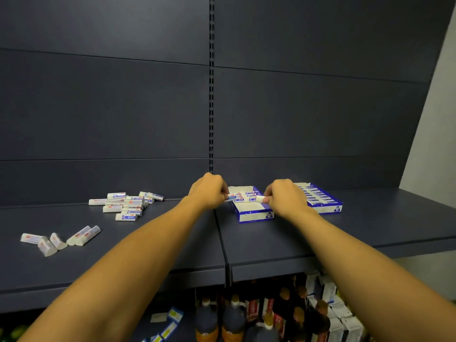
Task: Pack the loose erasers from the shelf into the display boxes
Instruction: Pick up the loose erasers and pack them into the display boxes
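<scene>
**Both hands at the half-filled eraser box on a dark shelf**

A dark blue-grey metal shelf (320, 243) runs across the view, backed by plain panels of the same colour with a slotted upright (211, 95) down the middle. The shelf is made of two boards that meet at a seam just below the hands; its front edge drops off toward the camera, and a pale wall shows at the far right. Between the two forearms and to the right of the boxes the shelf top lies bare.

The left hand (208, 191) curls its fingers round the left end of a row of erasers (240, 196) lying across the nearer display box (254, 213), a white tray with blue edging. The right hand (281, 196) pinches a white eraser end (260, 199) at the right end of that same row. The front part of this box shows bare white floor.

Just beside it, farther right, a second display box (323, 201) holds a full row of erasers in blue-and-white sleeves.

Well to the left, a heap of loose erasers (128, 204) lies near the back panel, and a smaller scatter (59, 239) sits nearer the front edge; these are white blocks with printed sleeves.

On the lower shelf stand dark bottles (232, 317) and white cartons (340, 314).
</scene>
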### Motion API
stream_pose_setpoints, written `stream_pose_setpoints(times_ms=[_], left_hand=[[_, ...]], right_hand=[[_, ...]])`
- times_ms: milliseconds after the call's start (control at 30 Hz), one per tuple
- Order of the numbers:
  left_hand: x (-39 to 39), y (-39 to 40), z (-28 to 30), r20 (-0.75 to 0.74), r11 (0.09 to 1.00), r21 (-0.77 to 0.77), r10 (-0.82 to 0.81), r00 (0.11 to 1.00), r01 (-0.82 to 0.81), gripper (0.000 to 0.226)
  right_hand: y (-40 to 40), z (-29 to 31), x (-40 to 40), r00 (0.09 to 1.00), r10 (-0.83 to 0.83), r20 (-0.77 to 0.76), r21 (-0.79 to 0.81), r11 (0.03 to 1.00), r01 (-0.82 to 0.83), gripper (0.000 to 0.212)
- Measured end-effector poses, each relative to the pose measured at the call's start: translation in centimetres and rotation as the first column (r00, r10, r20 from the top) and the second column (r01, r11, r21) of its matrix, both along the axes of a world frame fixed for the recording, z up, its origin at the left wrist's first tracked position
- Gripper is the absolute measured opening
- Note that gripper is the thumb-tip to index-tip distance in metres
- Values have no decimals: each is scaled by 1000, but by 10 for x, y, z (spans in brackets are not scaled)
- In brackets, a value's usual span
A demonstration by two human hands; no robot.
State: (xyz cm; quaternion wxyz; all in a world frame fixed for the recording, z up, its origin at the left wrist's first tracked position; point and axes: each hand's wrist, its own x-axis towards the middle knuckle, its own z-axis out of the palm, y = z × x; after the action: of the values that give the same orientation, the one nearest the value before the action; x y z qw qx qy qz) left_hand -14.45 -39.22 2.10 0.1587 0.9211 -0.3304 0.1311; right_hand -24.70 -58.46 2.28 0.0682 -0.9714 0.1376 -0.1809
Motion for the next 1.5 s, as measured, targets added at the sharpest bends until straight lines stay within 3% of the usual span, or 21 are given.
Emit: stream_pose_setpoints(times_ms=[200, 367, 900, 1067, 1200, 1367, 1500], left_hand=[[43, -20, 1, -39, 990, -141, 11, 999, -17, 16], [68, -41, -8, -82, 962, -273, -10, 997, -13, 16], [102, -85, -41, -171, 867, -470, 97, 981, -167, 11], [104, -78, -54, -163, 906, -387, 112, 980, -168, 13], [105, -75, -54, -82, 971, -197, 119, 990, -133, 15], [100, -90, -53, 21, 994, -16, 106, 994, -106, 21], [101, -95, -56, 35, 991, 25, 132, 991, -133, 20]], right_hand=[[-17, 15, 49, 997, 32, 76, 4, 999, -33, 16], [-32, -1, 88, 985, 79, 156, 100, 990, -95, 17], [-87, -46, 157, 934, 278, 225, 291, 895, -337, 17], [-90, -58, 166, 901, 282, 331, 361, 844, -397, 14], [-91, -75, 167, 883, 288, 371, 411, 801, -434, 12], [-98, -71, 172, 865, 304, 399, 363, 814, -453, 12], [-99, -75, 175, 875, 310, 372, 333, 835, -438, 14]])
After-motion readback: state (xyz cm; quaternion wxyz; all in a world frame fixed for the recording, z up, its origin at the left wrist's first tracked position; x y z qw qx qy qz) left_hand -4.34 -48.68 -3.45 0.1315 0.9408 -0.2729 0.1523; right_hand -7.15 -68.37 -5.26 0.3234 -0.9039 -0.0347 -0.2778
